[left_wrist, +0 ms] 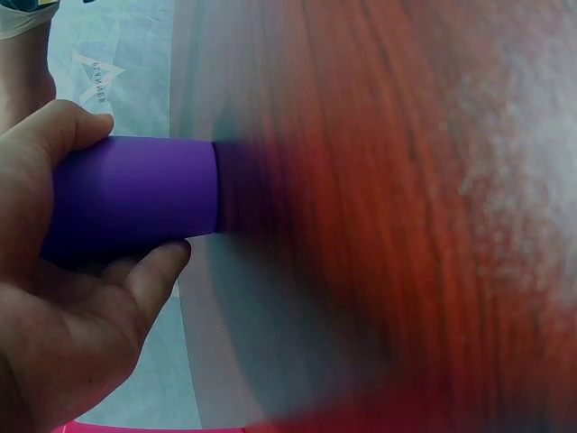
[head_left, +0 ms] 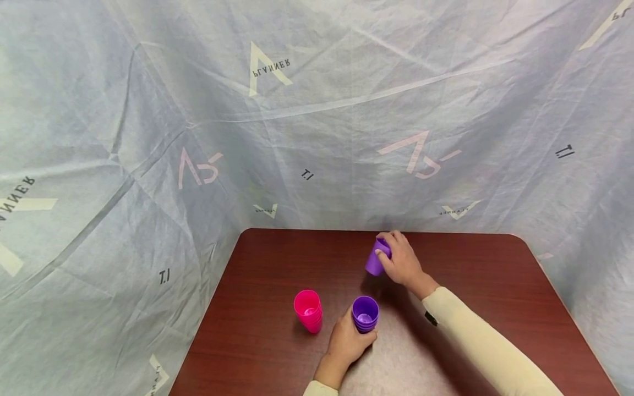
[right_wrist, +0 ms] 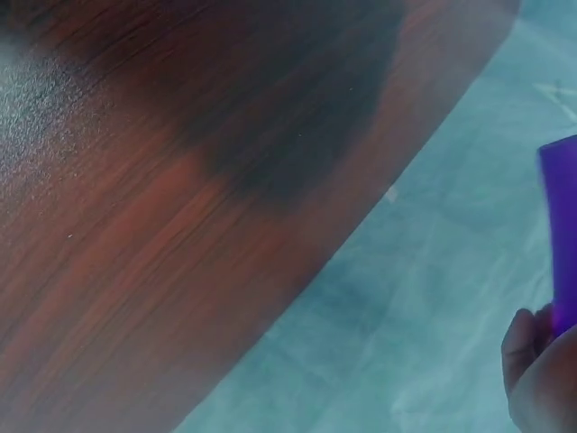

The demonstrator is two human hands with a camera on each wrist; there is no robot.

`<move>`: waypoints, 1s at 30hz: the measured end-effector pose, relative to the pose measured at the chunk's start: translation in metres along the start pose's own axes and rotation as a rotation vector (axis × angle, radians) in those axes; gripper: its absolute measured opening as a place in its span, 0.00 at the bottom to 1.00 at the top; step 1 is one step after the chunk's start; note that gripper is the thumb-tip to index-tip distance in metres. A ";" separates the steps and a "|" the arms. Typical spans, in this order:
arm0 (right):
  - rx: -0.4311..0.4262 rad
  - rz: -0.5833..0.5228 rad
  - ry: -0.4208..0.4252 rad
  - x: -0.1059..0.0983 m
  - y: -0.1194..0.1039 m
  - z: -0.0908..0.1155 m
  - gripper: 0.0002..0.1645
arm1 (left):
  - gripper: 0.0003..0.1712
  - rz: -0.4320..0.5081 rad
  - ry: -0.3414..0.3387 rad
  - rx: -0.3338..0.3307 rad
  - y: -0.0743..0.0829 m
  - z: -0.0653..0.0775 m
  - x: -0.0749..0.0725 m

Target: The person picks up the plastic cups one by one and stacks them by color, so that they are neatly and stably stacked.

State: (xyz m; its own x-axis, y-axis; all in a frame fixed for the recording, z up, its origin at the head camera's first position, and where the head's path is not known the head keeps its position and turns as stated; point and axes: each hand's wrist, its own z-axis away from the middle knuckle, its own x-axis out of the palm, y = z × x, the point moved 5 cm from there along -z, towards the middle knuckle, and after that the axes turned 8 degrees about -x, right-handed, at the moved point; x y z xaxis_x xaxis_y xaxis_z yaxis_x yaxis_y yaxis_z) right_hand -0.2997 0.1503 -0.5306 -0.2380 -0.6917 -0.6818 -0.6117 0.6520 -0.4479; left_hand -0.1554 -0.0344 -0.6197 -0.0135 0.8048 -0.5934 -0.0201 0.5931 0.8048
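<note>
My left hand grips a stack of purple cups, thumb on one side and fingers on the other, open rims facing up. In the left wrist view the outer cup shows between thumb and fingers, its base close to the tabletop. Farther back, my right hand holds a single purple cup by its upper part, tilted, above the table. That cup shows only at the right edge of the right wrist view. Left of my left hand stands a stack of pink cups, rims up.
The brown wood-grain table has rounded far corners. Grey printed fabric hangs behind it and along both sides. A shadow from my right arm falls across the tabletop.
</note>
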 end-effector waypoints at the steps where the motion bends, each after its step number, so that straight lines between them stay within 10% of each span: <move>1: -0.010 -0.014 -0.002 0.000 -0.002 0.001 0.23 | 0.34 -0.001 -0.001 -0.001 0.000 0.000 0.000; 14: -0.055 -0.093 -0.023 0.004 -0.021 0.008 0.13 | 0.37 -0.004 -0.007 0.007 0.002 0.001 -0.002; 30: -0.346 -0.214 0.094 0.000 -0.049 0.016 0.19 | 0.39 -0.005 -0.019 0.014 0.000 0.000 -0.001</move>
State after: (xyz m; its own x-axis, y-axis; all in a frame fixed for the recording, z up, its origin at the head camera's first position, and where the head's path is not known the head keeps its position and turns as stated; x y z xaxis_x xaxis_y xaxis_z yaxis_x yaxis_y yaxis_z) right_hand -0.2579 0.1234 -0.5182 -0.1358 -0.8362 -0.5313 -0.8685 0.3585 -0.3423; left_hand -0.1555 -0.0356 -0.6189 0.0056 0.8019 -0.5975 -0.0064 0.5975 0.8018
